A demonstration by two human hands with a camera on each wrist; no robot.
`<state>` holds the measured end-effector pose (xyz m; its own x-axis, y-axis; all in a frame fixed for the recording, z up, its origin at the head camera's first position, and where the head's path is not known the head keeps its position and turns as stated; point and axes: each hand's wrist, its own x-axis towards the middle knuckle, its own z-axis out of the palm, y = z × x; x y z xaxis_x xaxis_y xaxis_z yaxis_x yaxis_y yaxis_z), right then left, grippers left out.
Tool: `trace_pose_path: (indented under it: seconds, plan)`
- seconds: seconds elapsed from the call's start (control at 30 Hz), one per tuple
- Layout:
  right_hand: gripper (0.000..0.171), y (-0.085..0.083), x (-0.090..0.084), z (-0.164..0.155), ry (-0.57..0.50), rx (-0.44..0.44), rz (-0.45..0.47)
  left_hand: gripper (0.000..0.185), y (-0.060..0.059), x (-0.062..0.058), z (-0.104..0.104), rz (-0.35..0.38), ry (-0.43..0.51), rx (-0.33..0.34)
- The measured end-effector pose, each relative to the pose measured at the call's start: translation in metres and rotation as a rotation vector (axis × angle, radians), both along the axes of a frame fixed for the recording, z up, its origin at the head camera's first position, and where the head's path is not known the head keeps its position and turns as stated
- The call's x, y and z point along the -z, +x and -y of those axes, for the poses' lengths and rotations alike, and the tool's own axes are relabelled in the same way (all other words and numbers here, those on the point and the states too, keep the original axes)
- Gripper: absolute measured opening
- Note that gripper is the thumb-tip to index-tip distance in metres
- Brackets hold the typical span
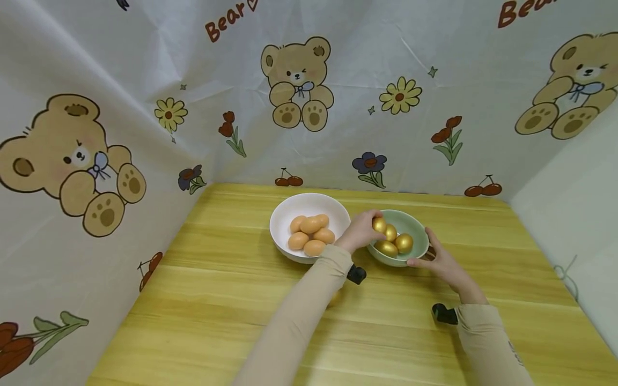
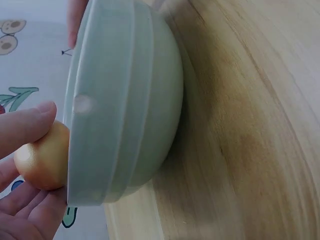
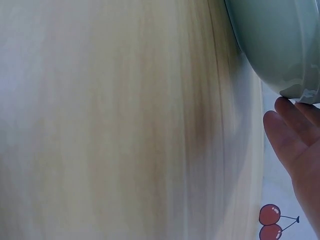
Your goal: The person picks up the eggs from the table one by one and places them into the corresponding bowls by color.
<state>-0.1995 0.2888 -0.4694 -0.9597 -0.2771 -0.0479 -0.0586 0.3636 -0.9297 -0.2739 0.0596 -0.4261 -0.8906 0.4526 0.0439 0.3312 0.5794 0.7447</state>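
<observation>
A pale green bowl (image 1: 410, 221) stands on the table with several golden eggs (image 1: 403, 243) in it. At its left rim, my left hand (image 1: 359, 230) pinches a golden egg (image 2: 45, 157) between thumb and fingers. In the left wrist view that egg sits right at the bowl's rim. My right hand (image 1: 445, 265) holds the bowl's right side, thumb at the front and fingers farther round. The right wrist view shows those fingers (image 3: 287, 132) against the bowl's outer wall.
Left of the green bowl stands a white bowl (image 1: 280, 222) with several brown eggs (image 1: 310, 225). Part of another egg (image 1: 335, 298) shows on the wooden table (image 1: 207, 279) beside the left forearm, which hides the rest. A bear-print cloth (image 1: 338, 150) hangs behind.
</observation>
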Motion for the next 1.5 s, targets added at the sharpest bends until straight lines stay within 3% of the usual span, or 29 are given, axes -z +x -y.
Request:
trace_pose_path:
  seconds: [0.17,0.27,0.97,1.2,1.5]
  plan:
    - [0.103,0.001,-0.003,0.000,-0.015,-0.002,0.001,0.055,-0.002,-0.001,-0.010,-0.054,-0.136,-0.017]
    - [0.103,0.002,-0.004,0.001,-0.024,-0.005,-0.003,0.053,-0.002,0.001,-0.015,-0.050,-0.178,-0.017]
    - [0.103,0.000,-0.004,0.000,0.001,-0.005,-0.012,0.048,0.002,-0.006,-0.028,-0.008,-0.197,-0.068]
    - [0.102,0.001,-0.002,0.000,0.006,-0.007,-0.016,0.037,0.002,-0.006,-0.028,-0.012,-0.239,-0.034]
    - [0.103,-0.001,0.002,-0.001,0.010,-0.010,-0.006,0.041,0.003,-0.009,-0.030,0.021,-0.315,0.000]
